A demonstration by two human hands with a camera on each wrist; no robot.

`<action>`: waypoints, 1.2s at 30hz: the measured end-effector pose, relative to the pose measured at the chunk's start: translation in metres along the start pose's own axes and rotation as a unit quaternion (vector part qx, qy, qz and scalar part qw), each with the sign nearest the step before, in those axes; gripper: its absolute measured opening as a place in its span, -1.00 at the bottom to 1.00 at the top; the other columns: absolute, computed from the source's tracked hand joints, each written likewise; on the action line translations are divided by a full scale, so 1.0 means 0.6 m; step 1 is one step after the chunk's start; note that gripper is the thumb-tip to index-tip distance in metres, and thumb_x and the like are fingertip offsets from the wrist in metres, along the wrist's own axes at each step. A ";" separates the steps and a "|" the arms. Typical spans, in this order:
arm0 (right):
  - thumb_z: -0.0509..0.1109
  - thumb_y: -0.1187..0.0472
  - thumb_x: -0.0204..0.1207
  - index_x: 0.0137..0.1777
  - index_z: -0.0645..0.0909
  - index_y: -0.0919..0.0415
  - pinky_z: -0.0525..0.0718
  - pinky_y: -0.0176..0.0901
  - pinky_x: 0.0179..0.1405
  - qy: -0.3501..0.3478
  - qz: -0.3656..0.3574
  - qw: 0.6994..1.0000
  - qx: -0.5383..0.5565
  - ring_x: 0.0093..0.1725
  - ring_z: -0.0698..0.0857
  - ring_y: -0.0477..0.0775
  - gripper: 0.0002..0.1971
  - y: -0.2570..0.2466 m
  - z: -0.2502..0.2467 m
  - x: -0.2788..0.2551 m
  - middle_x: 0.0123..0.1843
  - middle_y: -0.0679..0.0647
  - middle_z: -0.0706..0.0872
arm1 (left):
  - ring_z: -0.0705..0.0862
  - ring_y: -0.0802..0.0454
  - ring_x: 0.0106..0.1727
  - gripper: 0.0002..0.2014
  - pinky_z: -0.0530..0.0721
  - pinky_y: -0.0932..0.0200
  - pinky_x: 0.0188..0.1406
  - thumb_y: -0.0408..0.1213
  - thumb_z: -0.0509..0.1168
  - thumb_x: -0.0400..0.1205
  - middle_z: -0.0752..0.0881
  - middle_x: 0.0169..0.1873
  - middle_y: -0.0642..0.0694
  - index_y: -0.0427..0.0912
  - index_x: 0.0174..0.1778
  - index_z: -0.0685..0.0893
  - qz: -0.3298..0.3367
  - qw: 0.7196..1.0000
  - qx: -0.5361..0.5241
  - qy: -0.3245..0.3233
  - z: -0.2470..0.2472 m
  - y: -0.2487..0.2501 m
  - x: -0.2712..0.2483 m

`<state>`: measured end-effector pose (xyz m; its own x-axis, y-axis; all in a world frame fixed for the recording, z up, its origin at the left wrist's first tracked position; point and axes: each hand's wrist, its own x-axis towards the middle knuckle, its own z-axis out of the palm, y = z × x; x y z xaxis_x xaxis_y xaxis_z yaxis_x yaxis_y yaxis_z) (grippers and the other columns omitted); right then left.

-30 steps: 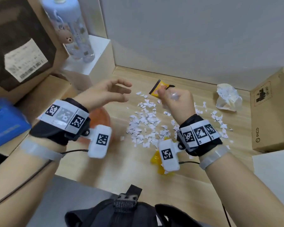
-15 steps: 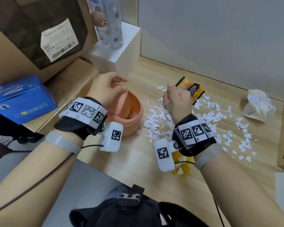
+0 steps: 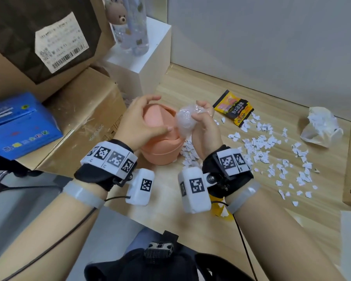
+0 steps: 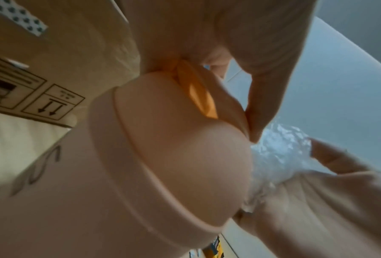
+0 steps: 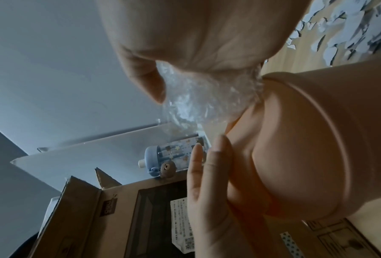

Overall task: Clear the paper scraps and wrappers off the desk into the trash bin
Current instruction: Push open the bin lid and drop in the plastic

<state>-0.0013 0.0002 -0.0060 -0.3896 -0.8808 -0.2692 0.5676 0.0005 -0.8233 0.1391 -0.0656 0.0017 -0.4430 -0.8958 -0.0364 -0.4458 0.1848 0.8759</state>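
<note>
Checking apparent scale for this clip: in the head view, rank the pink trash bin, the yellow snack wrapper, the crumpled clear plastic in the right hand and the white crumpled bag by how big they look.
1. pink trash bin, partly hidden by the left hand
2. white crumpled bag
3. Unsure: yellow snack wrapper and crumpled clear plastic look alike; the right hand covers part of the plastic.

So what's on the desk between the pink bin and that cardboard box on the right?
In the head view: white paper scraps and a yellow-black snack wrapper.

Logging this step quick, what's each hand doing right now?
Left hand: open, touching the pink bin.
Right hand: gripping a crumpled clear wrapper.
</note>
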 end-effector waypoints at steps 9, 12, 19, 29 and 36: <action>0.42 0.24 0.36 -0.20 0.35 -0.06 0.48 -0.46 -0.14 -0.038 -0.093 0.947 -0.305 -0.15 0.46 -0.22 -0.73 0.010 0.017 0.020 -0.07 -0.08 0.38 | 0.54 0.22 0.17 -0.39 0.35 0.66 0.17 -0.25 0.42 0.12 0.48 0.25 0.10 0.11 0.13 0.56 0.068 0.997 0.042 -0.010 -0.019 -0.012 0.028; 0.48 0.26 0.33 -0.28 0.49 0.10 0.39 -0.43 -0.01 -0.049 -0.203 0.881 -0.426 -0.15 0.46 -0.33 -0.81 0.018 0.007 0.024 -0.20 -0.18 0.44 | 0.52 0.41 0.14 -0.39 0.35 0.65 0.19 -0.16 0.40 0.09 0.51 0.25 0.05 0.09 0.13 0.58 0.072 0.997 0.017 -0.005 -0.021 -0.016 0.026; 0.46 0.17 0.30 -0.31 0.68 0.08 -0.32 0.10 0.47 -0.062 -0.380 0.613 -0.690 0.39 0.58 0.07 -0.97 0.022 -0.013 0.023 -0.27 -0.09 0.77 | 0.54 0.19 0.29 -0.41 0.39 0.41 0.38 -0.06 0.35 0.06 0.54 0.25 0.03 0.11 0.09 0.60 0.096 0.995 0.012 -0.001 -0.015 -0.020 0.024; -0.15 -0.09 0.46 -0.03 0.71 0.05 -0.40 0.41 0.50 -0.173 -0.111 0.565 -0.799 0.58 0.25 0.00 -0.44 0.047 0.009 0.031 0.11 -0.13 0.70 | 0.52 0.22 0.17 -0.35 0.44 0.50 0.15 -0.38 0.62 0.23 0.59 0.15 0.08 0.08 0.18 0.54 0.035 0.999 -0.015 0.033 -0.013 -0.027 0.017; 0.22 0.05 0.41 -0.22 0.66 0.08 0.03 0.00 0.20 -0.070 -0.289 0.609 -0.735 0.00 0.69 0.09 -0.79 0.029 0.014 0.007 -0.21 -0.04 0.76 | 0.57 0.21 0.14 -0.43 0.49 0.45 0.10 -0.22 0.49 0.18 0.61 0.06 0.21 0.08 0.14 0.56 0.018 0.998 -0.048 0.039 -0.008 -0.031 0.022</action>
<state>0.0128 -0.0074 -0.0171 -0.0924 -0.9668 0.2383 -0.9383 0.0045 -0.3458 0.1455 -0.0826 -0.0125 -0.3947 -0.9183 0.0301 -0.3527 0.1817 0.9179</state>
